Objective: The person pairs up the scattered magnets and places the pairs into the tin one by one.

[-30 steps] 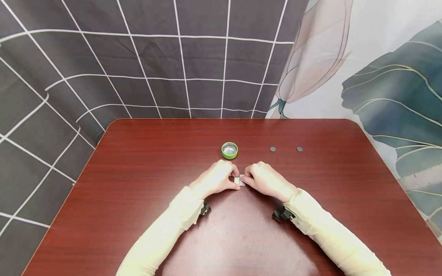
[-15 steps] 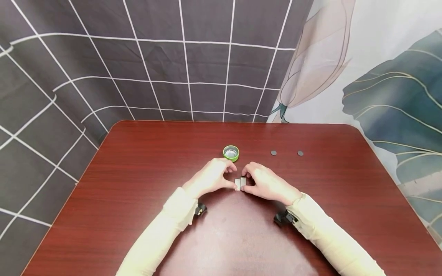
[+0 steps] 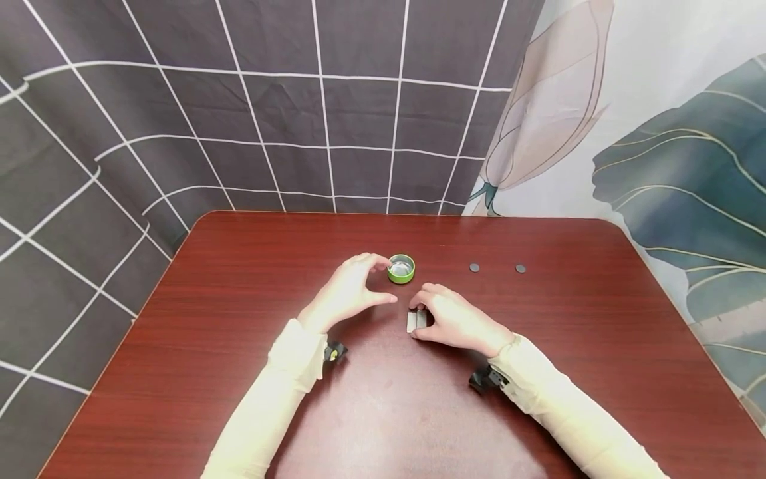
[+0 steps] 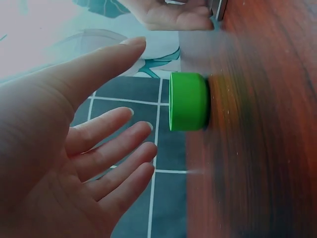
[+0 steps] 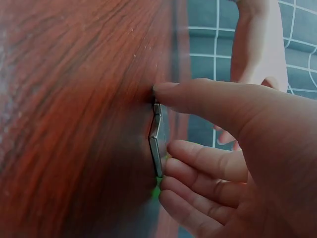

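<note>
My left hand [image 3: 346, 291] is spread beside a small round green tin [image 3: 401, 279], its fingertips right at the tin's left rim in the head view. In the left wrist view its thumb and fingers are apart with nothing between them, and the tin [image 4: 188, 101] stands upright on the table. Two small flat silver rectangular pieces [image 3: 412, 322] lie side by side just nearer than the tin. My right hand [image 3: 457, 320] holds them between thumb and fingers at opposite ends. From the right wrist, the pieces [image 5: 156, 148] show edge-on, slightly angled to each other.
Two flat grey discs [image 3: 474, 268] lie apart on the reddish-brown wooden table [image 3: 269, 253], right of the tin. A dark gridded curtain [image 3: 359, 120] hangs behind the table's far edge, and a leaf-patterned one [image 3: 670, 173] on the right.
My left hand has left the silver pieces and moved up and left to the tin, its fingers spreading. The right hand has shifted slightly left, now spanning the pieces, which sit more evenly aligned.
</note>
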A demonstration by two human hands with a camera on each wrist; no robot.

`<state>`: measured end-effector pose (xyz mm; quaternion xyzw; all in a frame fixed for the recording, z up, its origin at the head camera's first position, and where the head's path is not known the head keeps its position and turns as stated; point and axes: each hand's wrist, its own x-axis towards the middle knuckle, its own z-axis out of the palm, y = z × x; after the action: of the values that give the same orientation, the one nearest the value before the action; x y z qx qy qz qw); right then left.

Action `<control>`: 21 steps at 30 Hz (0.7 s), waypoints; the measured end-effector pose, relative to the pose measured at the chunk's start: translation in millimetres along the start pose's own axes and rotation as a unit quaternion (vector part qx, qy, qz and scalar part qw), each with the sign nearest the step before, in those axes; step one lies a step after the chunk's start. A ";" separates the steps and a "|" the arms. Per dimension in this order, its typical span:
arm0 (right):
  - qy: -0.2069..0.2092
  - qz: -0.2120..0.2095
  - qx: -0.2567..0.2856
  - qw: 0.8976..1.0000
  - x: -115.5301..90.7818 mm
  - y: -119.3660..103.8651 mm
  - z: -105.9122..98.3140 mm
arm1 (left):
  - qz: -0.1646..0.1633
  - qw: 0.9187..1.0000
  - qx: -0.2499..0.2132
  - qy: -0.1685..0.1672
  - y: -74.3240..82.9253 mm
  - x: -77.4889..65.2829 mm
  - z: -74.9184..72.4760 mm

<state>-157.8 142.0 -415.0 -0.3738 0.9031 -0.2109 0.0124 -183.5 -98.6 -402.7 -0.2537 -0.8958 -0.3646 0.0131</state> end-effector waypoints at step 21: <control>-0.033 0.042 0.008 0.999 9.0 3.7 -2.8 | -0.027 0.998 -0.049 -0.004 -13.4 36.0 14.3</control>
<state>-167.3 139.2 -412.7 -0.3419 0.9154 -0.2055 0.0539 -218.8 -81.3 -414.3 -0.2313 -0.8834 -0.4074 -0.0133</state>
